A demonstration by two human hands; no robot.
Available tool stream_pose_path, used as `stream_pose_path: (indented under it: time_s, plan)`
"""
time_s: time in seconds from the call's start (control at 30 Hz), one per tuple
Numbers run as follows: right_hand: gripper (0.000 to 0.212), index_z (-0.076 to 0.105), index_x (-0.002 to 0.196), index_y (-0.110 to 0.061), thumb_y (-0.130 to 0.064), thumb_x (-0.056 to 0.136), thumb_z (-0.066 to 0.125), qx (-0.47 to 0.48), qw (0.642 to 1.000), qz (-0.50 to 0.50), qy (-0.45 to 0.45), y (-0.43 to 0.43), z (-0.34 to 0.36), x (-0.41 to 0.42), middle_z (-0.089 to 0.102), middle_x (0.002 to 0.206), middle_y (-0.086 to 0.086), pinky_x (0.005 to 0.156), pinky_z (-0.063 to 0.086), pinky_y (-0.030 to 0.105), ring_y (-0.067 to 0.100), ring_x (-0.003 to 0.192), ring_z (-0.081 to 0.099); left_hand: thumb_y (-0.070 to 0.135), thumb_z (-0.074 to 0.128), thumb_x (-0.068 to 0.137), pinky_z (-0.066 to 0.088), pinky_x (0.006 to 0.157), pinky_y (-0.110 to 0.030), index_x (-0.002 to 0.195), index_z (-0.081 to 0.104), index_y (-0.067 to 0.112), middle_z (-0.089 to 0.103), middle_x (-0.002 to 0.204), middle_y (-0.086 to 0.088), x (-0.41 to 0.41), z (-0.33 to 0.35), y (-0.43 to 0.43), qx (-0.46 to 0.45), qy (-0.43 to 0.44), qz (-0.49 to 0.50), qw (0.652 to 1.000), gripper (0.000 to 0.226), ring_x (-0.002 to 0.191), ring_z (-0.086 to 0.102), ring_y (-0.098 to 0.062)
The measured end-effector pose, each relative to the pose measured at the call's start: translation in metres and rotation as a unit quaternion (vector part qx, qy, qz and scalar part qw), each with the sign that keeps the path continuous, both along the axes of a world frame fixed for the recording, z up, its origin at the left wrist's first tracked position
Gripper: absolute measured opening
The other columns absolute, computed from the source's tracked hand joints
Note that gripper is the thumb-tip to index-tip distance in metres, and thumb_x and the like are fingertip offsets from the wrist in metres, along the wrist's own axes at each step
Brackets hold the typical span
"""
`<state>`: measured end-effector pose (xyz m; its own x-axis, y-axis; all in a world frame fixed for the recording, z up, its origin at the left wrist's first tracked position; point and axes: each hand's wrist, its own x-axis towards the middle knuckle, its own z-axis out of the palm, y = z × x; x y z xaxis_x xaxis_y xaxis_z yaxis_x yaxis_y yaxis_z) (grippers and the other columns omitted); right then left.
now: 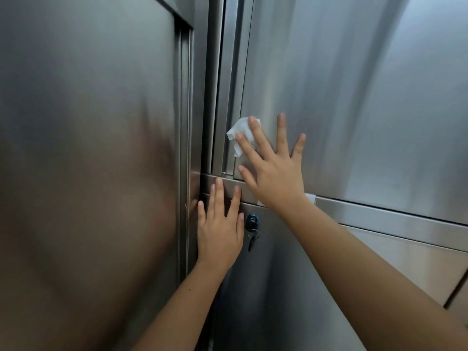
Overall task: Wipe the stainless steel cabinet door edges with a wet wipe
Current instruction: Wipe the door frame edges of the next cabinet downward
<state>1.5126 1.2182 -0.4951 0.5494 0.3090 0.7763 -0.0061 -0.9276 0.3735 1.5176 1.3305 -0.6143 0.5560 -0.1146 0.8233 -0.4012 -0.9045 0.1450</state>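
- Wet wipe [239, 127]: one, white, crumpled into a small wad with creased folds and a loose corner hanging down.
- Other counts: two hands of mine, two steel doors stacked one over the other, one steel rail [379, 219] between them, one lock [252, 221] with one key [251, 241] hanging from it, and one tall steel panel [76, 148].
- The wipe sits above the lock and slightly to its left, pressed against the left vertical edge of the upper door [342, 97].
- My right hand [274, 179] is above the lock and to its right. Its fingers are straight and spread wide, flat against the upper door.
- My index and middle fingertips [252, 121] press on the wipe, which sticks out past them to the left. The ring and little fingers touch bare steel to the right of it, and the thumb points toward the rail, clear of the wipe.
- My left hand [220, 231] is just left of the lock. Its fingers are straight and a little apart, lying flat across the top of the lower door [278, 287] and the rail. It holds nothing, well apart from the wipe, with the thumb just beside the lock.
- The panel stands to the left of the lock, beyond my left hand.
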Motion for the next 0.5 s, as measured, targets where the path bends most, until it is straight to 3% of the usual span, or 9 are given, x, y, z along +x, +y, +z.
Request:
stream_pose_path:
  time_s: [0.13, 0.27, 0.5]
  plan:
    - [0.064, 0.017, 0.149, -0.028, -0.049, 0.092, 0.038, 0.004, 1.0, 0.004, -0.001, 0.001, -0.013, -0.001, 0.008, 0.157, 0.003, 0.101, -0.007, 0.064, 0.045, 0.14, -0.003, 0.03, 0.029, 0.092, 0.032, 0.101, -0.056, 0.14, 0.04, 0.013, 0.03, 0.147, -0.021, -0.003, -0.017, 0.003, 0.02, 0.013, 0.007, 1.0, 0.053, 0.135, 0.033, -0.034]
    - [0.065, 0.017, 0.149, -0.028, -0.049, 0.091, 0.039, 0.011, 1.0, 0.005, 0.006, 0.003, -0.026, -0.003, 0.008, 0.157, 0.002, 0.101, -0.009, 0.065, 0.044, 0.138, -0.01, 0.03, 0.03, 0.091, 0.034, 0.1, -0.055, 0.141, 0.036, 0.013, 0.031, 0.147, -0.021, -0.007, -0.036, 0.006, 0.026, 0.025, 0.006, 0.999, 0.053, 0.134, 0.034, -0.033]
    - [0.067, 0.02, 0.149, -0.026, -0.048, 0.09, 0.043, 0.006, 1.0, 0.006, 0.03, 0.006, -0.039, -0.006, 0.01, 0.157, 0.001, 0.102, -0.002, 0.067, 0.044, 0.136, -0.014, 0.027, 0.059, 0.084, 0.037, 0.097, -0.057, 0.139, 0.041, 0.012, 0.036, 0.144, -0.022, -0.011, -0.049, 0.003, 0.019, 0.032, 0.009, 0.999, 0.06, 0.131, 0.039, -0.034]
